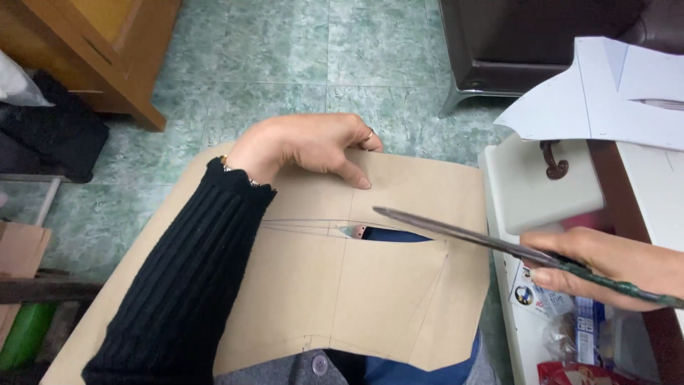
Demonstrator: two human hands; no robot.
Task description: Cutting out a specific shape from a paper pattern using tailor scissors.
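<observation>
Under left hand (306, 146): brown paper pattern (370, 285), gripped.

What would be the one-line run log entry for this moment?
left hand: holds brown paper pattern at top edge | right hand: grips scissors | blades: in partly cut slit

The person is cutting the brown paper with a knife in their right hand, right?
Not quite. The head view shows the right hand holding long scissors, not a knife. The blades sit in a slit in the brown paper, and the left hand holds its top edge.
</observation>
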